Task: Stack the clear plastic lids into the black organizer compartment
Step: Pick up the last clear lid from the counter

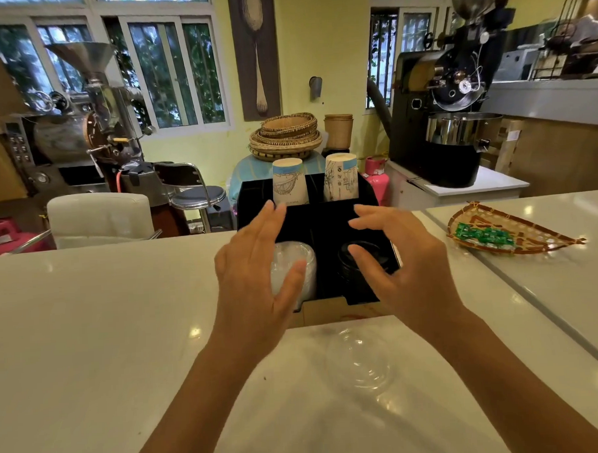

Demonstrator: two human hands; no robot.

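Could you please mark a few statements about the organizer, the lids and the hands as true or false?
1. A stack of clear lids sits in the black organizer's front left compartment. True.
2. The right hand holds a clear lid. False: it is empty, fingers spread.
3. A clear dome lid lies on the counter near the person. True.
4. The paper cups stand on the counter. False: they stand upside down in the organizer's rear compartments.
5. The left hand is beside the lid stack. True.

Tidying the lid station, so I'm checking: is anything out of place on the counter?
One clear domed lid lies loose on the counter, in front of the black organizer, apart from the clear lid stack in its front left compartment.
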